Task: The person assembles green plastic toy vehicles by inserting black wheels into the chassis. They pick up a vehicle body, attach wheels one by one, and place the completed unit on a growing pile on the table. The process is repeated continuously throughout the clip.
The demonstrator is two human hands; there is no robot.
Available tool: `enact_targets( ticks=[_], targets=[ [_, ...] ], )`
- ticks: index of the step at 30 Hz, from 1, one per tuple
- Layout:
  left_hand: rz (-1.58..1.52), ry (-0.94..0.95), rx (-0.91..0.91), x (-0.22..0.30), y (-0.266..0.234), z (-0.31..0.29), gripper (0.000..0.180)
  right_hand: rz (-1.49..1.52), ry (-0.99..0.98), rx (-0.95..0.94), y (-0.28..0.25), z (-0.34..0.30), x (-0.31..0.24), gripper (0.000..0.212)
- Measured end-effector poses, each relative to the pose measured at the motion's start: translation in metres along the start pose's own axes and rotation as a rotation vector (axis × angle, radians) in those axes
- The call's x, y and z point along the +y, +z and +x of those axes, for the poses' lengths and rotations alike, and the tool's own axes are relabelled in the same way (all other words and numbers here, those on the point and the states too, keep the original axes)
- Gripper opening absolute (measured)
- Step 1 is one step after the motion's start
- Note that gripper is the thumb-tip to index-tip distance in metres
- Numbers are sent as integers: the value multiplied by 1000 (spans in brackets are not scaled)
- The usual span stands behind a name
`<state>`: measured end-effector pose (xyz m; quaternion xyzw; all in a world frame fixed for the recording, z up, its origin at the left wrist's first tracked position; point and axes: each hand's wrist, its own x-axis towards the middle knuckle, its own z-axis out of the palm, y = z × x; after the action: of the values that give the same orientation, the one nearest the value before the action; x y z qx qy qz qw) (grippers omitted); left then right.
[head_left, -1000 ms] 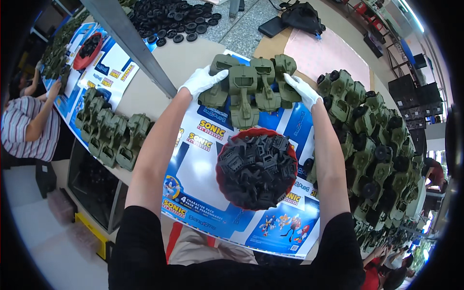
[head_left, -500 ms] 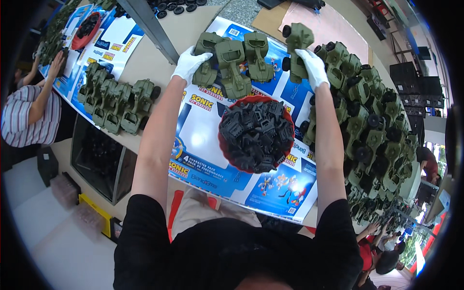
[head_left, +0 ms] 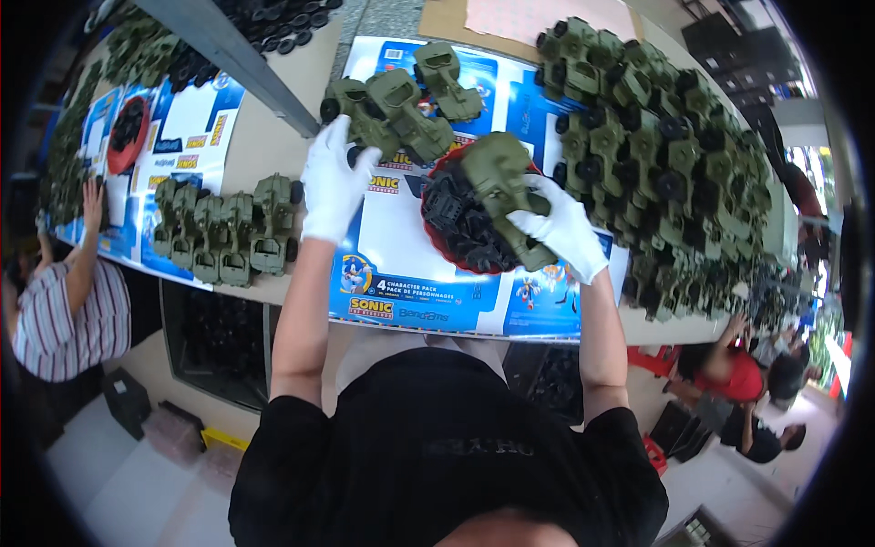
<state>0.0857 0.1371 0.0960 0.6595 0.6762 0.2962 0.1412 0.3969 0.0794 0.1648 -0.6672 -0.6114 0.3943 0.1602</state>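
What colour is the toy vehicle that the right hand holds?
Olive green; the toy vehicle shows best in the head view.

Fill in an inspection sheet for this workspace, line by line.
Surface: blue-and-white printed sheet on a beige table.
Job's things: one olive-green toy vehicle body held, overlapping the red bowl of black plastic parts; contact unclear. Three more bodies lie on the sheet.
Clutter: massed vehicle bodies at right, a row of bodies at left, black wheels beyond.
Hands: both white-gloved; right hand grips the body; left hand loosely open by the leftmost body, touch unclear.
Cables: nothing seen.
Surroundings: metal post; striped-shirt person at left; others at lower right.
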Motion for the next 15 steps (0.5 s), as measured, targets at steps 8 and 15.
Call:
enact_targets(
  ticks=[8, 15],
  targets=[
    [-1, 532, -536, 36, -77, -95, 108, -439, -52, -222, 84, -46, -64, 63],
    [-327, -289, -583, -60, -4, -167, 97, 418, 72, -91, 260, -63, 1, 62]
  ],
)
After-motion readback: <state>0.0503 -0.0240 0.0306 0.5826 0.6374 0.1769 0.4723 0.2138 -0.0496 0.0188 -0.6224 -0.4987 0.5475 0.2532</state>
